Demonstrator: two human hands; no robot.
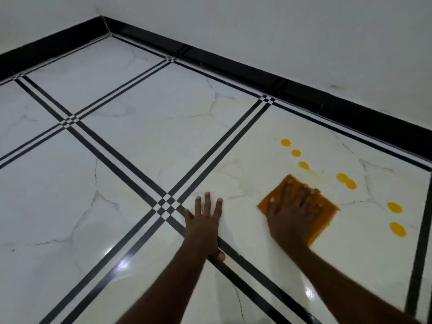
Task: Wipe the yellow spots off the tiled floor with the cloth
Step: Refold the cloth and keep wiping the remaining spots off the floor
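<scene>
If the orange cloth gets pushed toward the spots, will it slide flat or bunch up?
The cloth probably slides flat: the right hand presses it with spread fingers. The floor looks glossy, so little drag. Its uncovered edges may fold, since it looks thin.

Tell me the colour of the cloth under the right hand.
Orange. The cloth lies flat on the floor beneath the right hand, seen in the head view.

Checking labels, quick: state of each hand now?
Left hand: open, flat on the floor, holding nothing.
Right hand: open, fingers straight, pressing the cloth.
</scene>
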